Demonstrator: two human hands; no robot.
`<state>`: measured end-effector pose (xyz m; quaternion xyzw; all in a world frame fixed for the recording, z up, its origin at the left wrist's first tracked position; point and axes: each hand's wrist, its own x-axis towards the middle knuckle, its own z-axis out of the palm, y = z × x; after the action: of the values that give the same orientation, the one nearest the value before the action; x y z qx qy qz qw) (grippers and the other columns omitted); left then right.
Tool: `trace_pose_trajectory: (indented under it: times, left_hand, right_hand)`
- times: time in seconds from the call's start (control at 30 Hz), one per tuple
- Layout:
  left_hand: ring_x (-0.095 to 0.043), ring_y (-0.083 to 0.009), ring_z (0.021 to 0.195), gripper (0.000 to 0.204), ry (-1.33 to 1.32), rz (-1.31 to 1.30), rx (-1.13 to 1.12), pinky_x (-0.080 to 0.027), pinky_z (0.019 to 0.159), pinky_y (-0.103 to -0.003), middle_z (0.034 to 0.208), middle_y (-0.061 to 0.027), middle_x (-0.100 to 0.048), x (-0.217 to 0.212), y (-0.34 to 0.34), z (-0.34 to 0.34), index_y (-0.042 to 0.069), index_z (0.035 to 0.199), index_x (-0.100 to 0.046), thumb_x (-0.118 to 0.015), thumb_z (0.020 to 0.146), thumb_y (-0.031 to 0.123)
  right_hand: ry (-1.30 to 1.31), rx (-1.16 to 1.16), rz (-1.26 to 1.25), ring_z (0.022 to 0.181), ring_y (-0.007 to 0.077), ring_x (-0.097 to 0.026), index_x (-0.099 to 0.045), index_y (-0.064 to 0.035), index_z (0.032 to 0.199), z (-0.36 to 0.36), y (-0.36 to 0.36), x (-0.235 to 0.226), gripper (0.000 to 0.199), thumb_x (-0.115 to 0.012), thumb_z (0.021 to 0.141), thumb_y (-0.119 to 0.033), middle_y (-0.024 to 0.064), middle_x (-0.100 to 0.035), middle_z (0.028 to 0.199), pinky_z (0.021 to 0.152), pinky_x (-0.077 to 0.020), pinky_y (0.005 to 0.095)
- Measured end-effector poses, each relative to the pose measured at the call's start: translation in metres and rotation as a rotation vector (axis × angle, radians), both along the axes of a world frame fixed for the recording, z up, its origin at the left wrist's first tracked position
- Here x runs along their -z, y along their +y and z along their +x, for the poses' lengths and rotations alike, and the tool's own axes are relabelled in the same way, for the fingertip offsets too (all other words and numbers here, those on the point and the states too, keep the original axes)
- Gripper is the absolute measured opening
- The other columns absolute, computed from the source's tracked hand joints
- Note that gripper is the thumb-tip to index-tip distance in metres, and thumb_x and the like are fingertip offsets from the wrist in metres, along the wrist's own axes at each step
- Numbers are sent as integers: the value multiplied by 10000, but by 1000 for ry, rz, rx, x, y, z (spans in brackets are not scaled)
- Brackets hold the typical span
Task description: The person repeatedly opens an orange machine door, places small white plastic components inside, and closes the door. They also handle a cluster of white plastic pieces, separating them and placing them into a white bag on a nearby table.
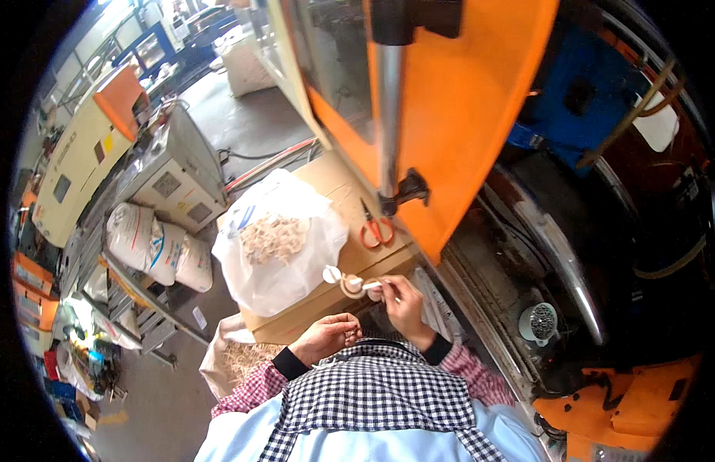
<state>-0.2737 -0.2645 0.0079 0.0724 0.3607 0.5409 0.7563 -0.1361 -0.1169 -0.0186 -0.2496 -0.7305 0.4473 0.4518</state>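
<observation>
Between the fingertips of my right hand (404,305) is a small white and tan plastic part (352,286) with rounded ends, held out to the left. My left hand (325,339) is lower and to the left, its fingers curled together; what they hold, if anything, is hidden. Beyond my hands, a white plastic bag (317,272) lies open on a cardboard box (343,185), with a heap of small tan pieces (274,239) inside. Scissors with red-orange handles (376,232) rest on the cardboard right of the bag.
An orange machine door (465,100) with a metal handle bar (389,115) rises close on the right. A sack of tan scraps (246,359) stands below the box at left. Full white sacks (161,250) sit farther left. A white cup of small metal bits (539,324) is at right.
</observation>
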Motion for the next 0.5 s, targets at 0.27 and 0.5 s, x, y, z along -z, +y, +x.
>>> trace_pose_trajectory:
  times: [0.27, 0.5]
  left_hand:
    - [-549, -122, 747, 129, 80, -40, -345, -459, 677, -226, 870, -69, -592, 2, -25, -23, -1, 992, -564, -527, 906, 89]
    - [-502, -79, 725, 228, 29, 52, -129, -429, 636, -189, 924, -52, -579, -17, 11, 7, -25, 1089, -527, -510, 926, 134]
  right_hand:
    - [-85, -266, 93, 746, 331, -597, -602, 5, 976, -108, -3, 12, 230, -625, 812, -155, 169, -614, 846, 667, -478, 368]
    - [-136, -395, -99, 768, 202, -644, -683, -10, 871, 8, -16, -56, 126, -678, 754, -55, 118, -662, 834, 686, -505, 280]
